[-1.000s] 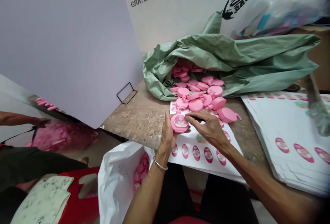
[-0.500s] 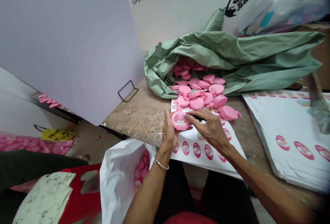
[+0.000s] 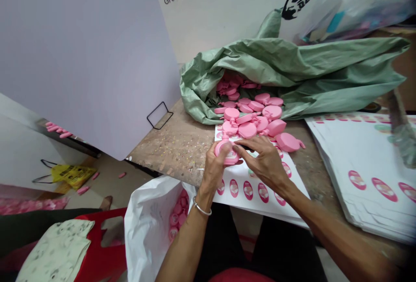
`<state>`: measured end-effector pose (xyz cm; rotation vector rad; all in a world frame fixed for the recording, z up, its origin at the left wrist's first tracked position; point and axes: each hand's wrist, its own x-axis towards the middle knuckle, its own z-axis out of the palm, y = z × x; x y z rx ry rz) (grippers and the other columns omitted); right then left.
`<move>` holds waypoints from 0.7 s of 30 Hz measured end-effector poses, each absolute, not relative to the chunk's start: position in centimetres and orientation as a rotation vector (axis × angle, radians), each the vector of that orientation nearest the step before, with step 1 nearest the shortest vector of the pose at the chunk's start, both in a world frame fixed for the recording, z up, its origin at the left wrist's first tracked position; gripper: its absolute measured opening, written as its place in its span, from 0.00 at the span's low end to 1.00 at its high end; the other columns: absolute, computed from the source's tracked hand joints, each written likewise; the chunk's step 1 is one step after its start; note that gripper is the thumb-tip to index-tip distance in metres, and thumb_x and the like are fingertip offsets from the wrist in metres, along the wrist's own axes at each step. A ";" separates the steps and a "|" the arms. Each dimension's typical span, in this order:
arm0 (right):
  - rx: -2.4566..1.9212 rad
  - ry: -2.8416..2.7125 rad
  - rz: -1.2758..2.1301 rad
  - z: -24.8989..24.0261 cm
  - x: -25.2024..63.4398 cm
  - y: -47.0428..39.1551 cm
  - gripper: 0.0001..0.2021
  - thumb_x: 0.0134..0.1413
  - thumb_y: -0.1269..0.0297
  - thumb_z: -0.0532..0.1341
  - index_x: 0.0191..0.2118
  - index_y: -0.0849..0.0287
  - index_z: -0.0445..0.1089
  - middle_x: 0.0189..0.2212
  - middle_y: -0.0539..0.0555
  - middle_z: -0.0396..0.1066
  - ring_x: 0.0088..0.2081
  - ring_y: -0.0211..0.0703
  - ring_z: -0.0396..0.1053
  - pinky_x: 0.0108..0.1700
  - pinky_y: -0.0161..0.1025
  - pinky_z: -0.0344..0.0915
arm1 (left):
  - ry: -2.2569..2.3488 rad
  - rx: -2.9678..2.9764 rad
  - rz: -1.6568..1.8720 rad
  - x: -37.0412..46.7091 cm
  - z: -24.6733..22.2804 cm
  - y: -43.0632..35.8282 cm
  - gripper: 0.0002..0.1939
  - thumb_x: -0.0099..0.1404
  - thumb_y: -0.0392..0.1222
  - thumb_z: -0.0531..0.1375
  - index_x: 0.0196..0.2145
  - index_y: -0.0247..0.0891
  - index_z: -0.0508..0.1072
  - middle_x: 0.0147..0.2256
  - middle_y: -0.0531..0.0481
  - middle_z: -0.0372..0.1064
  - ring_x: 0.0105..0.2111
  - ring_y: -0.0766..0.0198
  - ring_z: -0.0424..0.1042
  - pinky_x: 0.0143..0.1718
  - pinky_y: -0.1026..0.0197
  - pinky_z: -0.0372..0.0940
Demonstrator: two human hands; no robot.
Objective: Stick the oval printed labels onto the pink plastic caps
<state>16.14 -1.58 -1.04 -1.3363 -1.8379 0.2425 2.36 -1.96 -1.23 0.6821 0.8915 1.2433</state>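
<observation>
A small pink pump-bottle toy (image 3: 230, 159), flat and round with a short nozzle on top, rests in my left hand (image 3: 215, 165). My left fingers wrap round its back and the thumb lies across the label on its front. My right hand (image 3: 264, 160) is closed in a pinch at the bottle's right edge, thumb tip touching it. Something thin and dark shows between the right fingers; what it is I cannot make out. Below both hands lies a white sticker sheet (image 3: 240, 199) with pink oval labels. Several plain pink bottles (image 3: 248, 130) are heaped just beyond.
A green sack (image 3: 292, 65) lies open behind the heap, with more pink pieces inside. Stacked label sheets (image 3: 351, 160) are at right. A white bag (image 3: 143, 225) holding labelled bottles hangs below the table's left edge. A large pale panel (image 3: 91, 56) and wire stand (image 3: 160, 115) are left.
My left thumb has moved onto the front of the bottle and now covers much of the label, which showed clearly before. The right hand has hardly moved.
</observation>
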 end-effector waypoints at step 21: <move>-1.870 -1.755 0.163 -3.5 28.5 -0.3 0.29 0.46 0.49 0.66 0.53 0.56 0.66 0.47 0.60 0.73 0.44 0.53 0.71 0.43 0.46 0.65 | 1.616 1.280 0.656 -9.5 -0.1 -11.8 0.19 0.58 0.58 0.60 0.39 0.44 0.75 0.33 0.45 0.76 0.34 0.50 0.75 0.36 0.51 0.72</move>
